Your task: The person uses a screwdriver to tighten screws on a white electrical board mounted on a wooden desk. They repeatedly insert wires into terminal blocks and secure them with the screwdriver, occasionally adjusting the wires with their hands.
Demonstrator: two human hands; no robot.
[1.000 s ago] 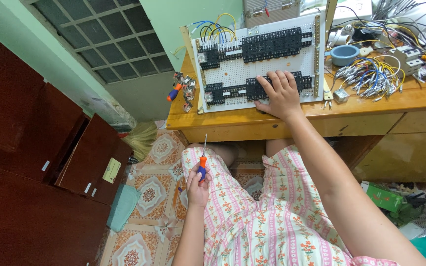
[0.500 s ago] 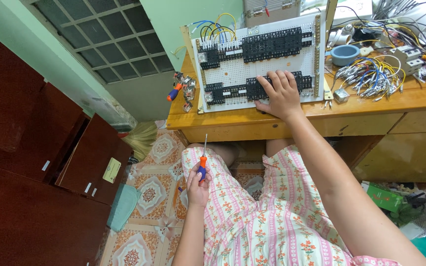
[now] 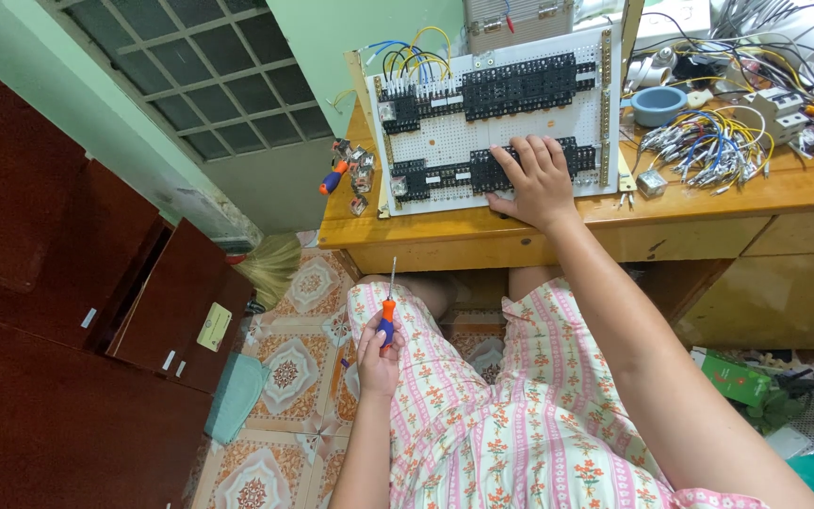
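My left hand point(image 3: 378, 356) rests over my lap and grips a thin screwdriver point(image 3: 387, 311) with an orange and blue handle, its shaft pointing up toward the desk edge. My right hand point(image 3: 533, 177) lies flat with fingers spread on a white perforated panel point(image 3: 492, 118) that carries rows of black terminal blocks. It covers the right part of the lower row. The panel leans on a wooden desk point(image 3: 558, 226). Coloured wires point(image 3: 412, 47) loop at the panel's top left corner.
A bundle of loose coloured wires point(image 3: 708, 141), a blue round cup point(image 3: 659, 105) and small white electrical parts lie on the desk's right side. A second orange-handled tool point(image 3: 332, 175) sits at the desk's left edge. Dark red cabinets point(image 3: 68, 311) stand at the left on patterned floor tiles.
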